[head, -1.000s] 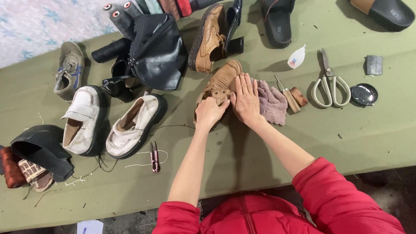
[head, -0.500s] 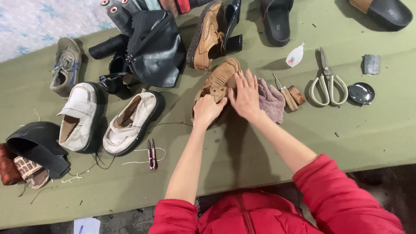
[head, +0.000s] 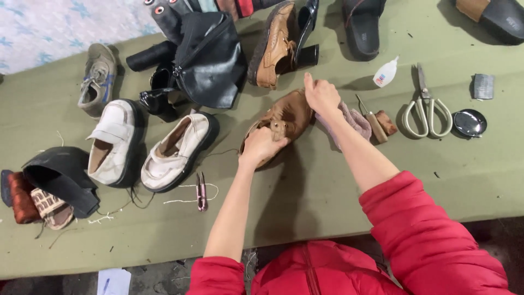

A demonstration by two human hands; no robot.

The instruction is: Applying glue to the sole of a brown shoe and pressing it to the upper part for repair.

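A brown leather shoe (head: 288, 117) lies on its side in the middle of the green table (head: 305, 191). My left hand (head: 261, 146) grips its near end, fingers curled over the strap. My right hand (head: 322, 95) holds the far end of the shoe, thumb raised. A pinkish-grey cloth (head: 352, 120) lies just right of that hand, partly under my forearm.
A pair of white shoes (head: 147, 145) sits at left, a black bag (head: 210, 57) and more footwear behind. Right of the cloth are an awl (head: 372, 121), a glue bottle (head: 386, 72), scissors (head: 427, 106) and a round tin (head: 469, 122). Small snips (head: 201, 191) lie near the front.
Both hands were pressed flat together on the shoe; now the left has slid toward its near end and the right has moved up to its far end, gripping it.
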